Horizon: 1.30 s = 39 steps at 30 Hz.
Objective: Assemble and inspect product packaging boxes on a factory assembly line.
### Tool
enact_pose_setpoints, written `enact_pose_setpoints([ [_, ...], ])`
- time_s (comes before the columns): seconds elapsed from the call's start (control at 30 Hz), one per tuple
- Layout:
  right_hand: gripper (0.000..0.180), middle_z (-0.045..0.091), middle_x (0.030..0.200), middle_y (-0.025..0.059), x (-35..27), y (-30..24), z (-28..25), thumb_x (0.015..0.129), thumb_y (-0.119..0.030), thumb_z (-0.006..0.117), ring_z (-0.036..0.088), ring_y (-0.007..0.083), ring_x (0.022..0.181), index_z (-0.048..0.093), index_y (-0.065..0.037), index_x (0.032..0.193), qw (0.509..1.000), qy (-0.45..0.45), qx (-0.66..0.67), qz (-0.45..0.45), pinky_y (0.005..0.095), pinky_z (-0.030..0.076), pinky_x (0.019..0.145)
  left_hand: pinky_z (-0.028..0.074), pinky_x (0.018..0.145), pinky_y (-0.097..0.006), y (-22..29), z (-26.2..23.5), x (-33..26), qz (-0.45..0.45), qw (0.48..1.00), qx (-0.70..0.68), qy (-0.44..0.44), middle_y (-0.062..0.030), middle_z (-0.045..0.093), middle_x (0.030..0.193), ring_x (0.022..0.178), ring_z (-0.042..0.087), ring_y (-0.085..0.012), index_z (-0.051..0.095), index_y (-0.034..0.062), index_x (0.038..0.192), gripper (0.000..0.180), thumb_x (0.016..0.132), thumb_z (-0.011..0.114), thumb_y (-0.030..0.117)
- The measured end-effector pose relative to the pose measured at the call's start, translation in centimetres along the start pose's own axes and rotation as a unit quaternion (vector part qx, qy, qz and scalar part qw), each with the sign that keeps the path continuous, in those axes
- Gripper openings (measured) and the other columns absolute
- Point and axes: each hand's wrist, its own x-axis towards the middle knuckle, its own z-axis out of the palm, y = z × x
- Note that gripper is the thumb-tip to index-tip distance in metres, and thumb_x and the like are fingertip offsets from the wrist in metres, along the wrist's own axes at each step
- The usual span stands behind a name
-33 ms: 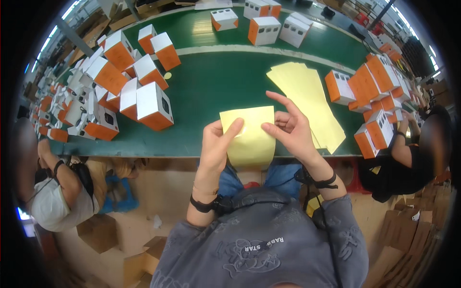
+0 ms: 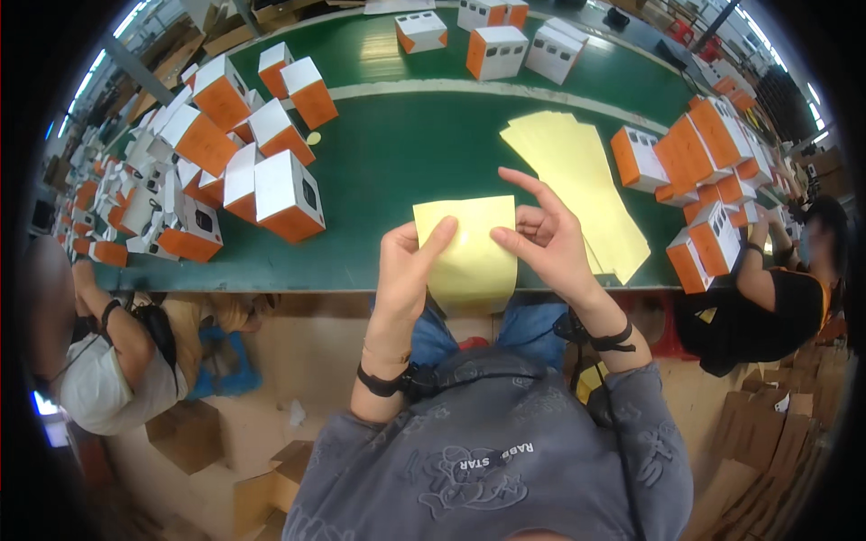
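Observation:
A yellow sheet (image 2: 469, 261) is held over the near edge of the table, its lower part curving down toward my lap. My left hand (image 2: 410, 261) grips its left side, thumb flat on the upper face and the fingers behind. At the upper right edge, my right hand (image 2: 552, 243) pinches the sheet with the thumb, while its index finger sticks out away from the paper. Glare shows near the sheet's middle. Just right of my right hand lies a fanned stack of yellow sheets (image 2: 577, 171).
Orange-and-white boxes (image 2: 287, 194) crowd the green table (image 2: 388, 144) at left. More boxes (image 2: 708, 144) are piled at right, and several stand at the back (image 2: 496, 52). A small yellow disc (image 2: 314, 139) lies beside the left boxes. Co-workers (image 2: 117, 379) sit on both sides.

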Motion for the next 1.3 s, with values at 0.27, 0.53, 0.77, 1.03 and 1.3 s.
enact_pose_setpoints([
  [0.27,0.023,0.068,0.137,0.0036,-0.8,-0.1,0.5,0.079,-0.02,0.088,0.05,0.0318,0.139,0.084,-0.02,0.101,0.825,0.129,-0.46,-0.303,0.0457,0.04,0.112,0.055,0.073,-0.024,-0.3,1.8,0.1,0.043,0.994,0.088,0.051,-0.0075,0.079,0.097,0.083,0.07,-0.0082,0.078,-0.0046,0.11,0.025,0.104,0.071,0.019],
  [0.53,0.018,0.073,0.129,-0.0001,-1.0,0.6,0.2,0.079,-0.019,0.087,0.055,0.0298,0.135,0.084,-0.017,0.097,0.82,0.074,-0.483,-0.3,0.048,0.038,0.112,0.054,0.07,-0.023,-0.6,1.7,-0.5,0.025,0.994,0.101,0.022,-0.0054,0.078,0.094,0.081,0.068,-0.0065,0.079,-0.0027,0.107,0.028,0.105,0.07,0.023],
  [0.77,0.01,0.077,0.117,-0.0037,-0.9,0.5,0.1,0.078,-0.018,0.088,0.061,0.0263,0.125,0.083,-0.017,0.087,0.845,0.074,-0.44,-0.294,0.0493,0.037,0.112,0.054,0.07,-0.023,-0.8,1.7,-0.6,0.04,0.991,0.131,0.007,-0.0047,0.078,0.094,0.082,0.067,-0.0059,0.079,-0.002,0.107,0.026,0.105,0.07,0.023],
  [1.03,0.01,0.077,0.116,-0.0037,-1.1,0.5,0.3,0.076,-0.016,0.089,0.062,0.0255,0.124,0.083,-0.016,0.085,0.861,0.073,-0.423,-0.273,0.0482,0.038,0.111,0.054,0.075,-0.024,-1.1,1.2,-0.6,0.062,0.987,0.148,0.007,-0.0054,0.078,0.102,0.089,0.067,-0.0066,0.079,-0.0039,0.109,0.025,0.104,0.071,0.019],
  [1.3,0.011,0.076,0.117,-0.0009,-1.0,0.6,0.6,0.077,-0.015,0.088,0.062,0.0266,0.124,0.081,-0.012,0.085,0.863,0.065,-0.422,-0.272,0.0468,0.04,0.11,0.055,0.07,-0.023,-1.1,1.1,-0.7,0.074,0.987,0.14,0.019,-0.0052,0.078,0.096,0.082,0.068,-0.0062,0.079,-0.0027,0.111,0.025,0.105,0.071,0.02],
])
